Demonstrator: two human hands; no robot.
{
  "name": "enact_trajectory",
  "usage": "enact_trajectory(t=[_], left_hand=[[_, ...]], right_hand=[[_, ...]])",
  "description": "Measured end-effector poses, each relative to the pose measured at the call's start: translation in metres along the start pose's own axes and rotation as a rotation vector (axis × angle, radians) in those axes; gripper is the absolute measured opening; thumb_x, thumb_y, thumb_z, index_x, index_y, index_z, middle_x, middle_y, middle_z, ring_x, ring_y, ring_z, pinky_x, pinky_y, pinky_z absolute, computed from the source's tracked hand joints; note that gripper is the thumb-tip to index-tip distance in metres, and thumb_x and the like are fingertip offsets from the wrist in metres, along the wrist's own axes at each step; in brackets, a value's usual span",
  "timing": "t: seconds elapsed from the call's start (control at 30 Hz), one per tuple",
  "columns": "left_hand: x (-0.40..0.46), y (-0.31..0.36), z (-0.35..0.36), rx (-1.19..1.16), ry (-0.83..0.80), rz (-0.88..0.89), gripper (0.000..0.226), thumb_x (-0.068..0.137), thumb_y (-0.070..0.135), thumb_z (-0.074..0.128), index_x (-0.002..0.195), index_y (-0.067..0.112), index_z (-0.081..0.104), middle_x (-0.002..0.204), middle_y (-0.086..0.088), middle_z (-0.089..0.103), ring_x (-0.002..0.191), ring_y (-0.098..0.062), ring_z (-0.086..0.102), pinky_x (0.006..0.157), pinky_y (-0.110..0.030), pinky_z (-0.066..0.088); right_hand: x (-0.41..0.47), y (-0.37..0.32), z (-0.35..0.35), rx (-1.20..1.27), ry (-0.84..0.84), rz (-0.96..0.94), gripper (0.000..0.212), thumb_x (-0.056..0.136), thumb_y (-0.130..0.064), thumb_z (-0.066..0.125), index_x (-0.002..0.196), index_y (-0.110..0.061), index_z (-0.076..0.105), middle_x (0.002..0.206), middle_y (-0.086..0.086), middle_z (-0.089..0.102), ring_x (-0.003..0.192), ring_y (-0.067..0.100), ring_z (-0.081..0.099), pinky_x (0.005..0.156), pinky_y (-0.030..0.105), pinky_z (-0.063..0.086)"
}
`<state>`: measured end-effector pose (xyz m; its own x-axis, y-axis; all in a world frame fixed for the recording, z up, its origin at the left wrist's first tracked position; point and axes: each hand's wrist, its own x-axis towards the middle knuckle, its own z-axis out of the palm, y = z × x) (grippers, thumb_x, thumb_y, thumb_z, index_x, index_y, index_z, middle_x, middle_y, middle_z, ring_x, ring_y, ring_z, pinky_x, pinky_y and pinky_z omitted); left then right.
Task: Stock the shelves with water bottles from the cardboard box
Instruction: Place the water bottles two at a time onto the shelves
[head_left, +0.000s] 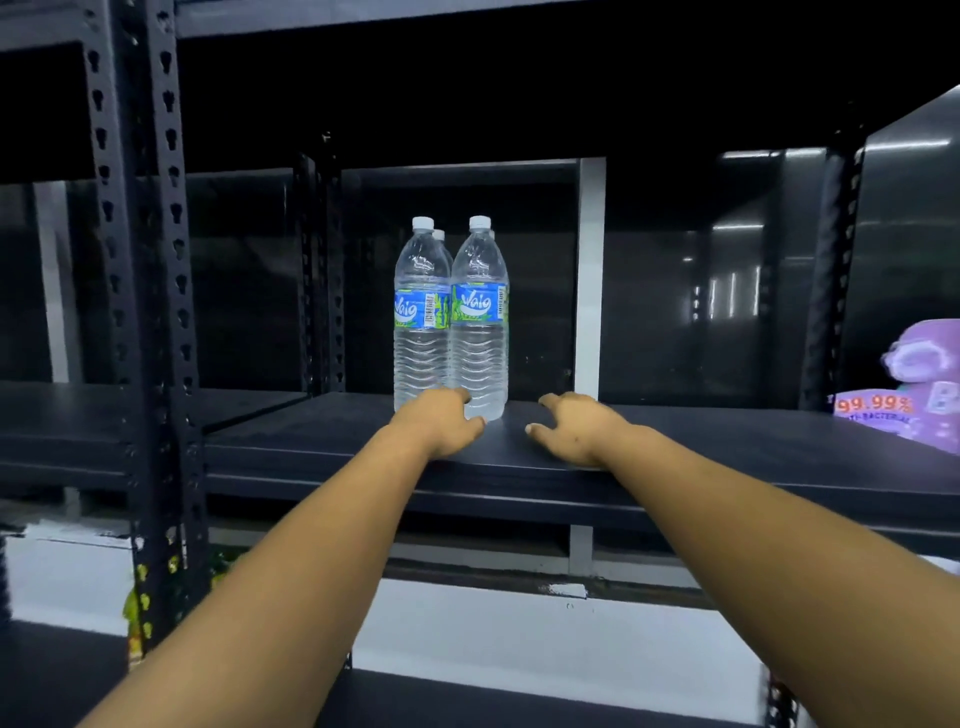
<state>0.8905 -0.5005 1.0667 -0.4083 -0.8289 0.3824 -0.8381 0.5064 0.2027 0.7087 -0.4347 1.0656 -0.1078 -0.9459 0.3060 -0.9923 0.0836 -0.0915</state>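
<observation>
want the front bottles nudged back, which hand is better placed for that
Left. The left hand is already at the base of the front water bottles; the right hand rests on the shelf beside them, apart.

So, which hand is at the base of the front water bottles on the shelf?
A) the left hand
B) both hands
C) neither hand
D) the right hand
A: the left hand is at the base of the water bottles; the right hand lies apart on the shelf.

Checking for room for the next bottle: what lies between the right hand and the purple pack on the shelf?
In the head view, only bare dark shelf lies between the right hand and the purple pack.
</observation>
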Motion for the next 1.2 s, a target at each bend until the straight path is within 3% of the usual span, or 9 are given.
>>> enact_trajectory(t=[0.73,1.2], left_hand=[[-0.16,0.127,0.008,-0.013,-0.067,0.008,0.059,0.098,0.046,0.046,0.147,0.015,0.038,0.148,-0.008,0.046,0.135,-0.028,0.043,0.108,-0.044,0.039],[-0.219,0.112,0.112,-0.161,-0.3,-0.008,0.063,0.098,0.047,0.045,0.151,0.016,0.031,0.154,-0.007,0.038,0.138,-0.028,0.039,0.11,-0.04,0.037]], right_hand=[[-0.197,0.07,-0.033,0.069,-0.033,0.041,0.06,0.1,-0.049,0.04,0.149,-0.015,0.032,0.149,0.013,0.038,0.132,0.034,0.042,0.106,0.047,0.04],[-0.256,0.065,0.076,0.124,-0.232,0.155,0.062,0.1,-0.048,0.039,0.152,-0.015,0.026,0.154,0.013,0.033,0.137,0.032,0.037,0.108,0.043,0.037]])
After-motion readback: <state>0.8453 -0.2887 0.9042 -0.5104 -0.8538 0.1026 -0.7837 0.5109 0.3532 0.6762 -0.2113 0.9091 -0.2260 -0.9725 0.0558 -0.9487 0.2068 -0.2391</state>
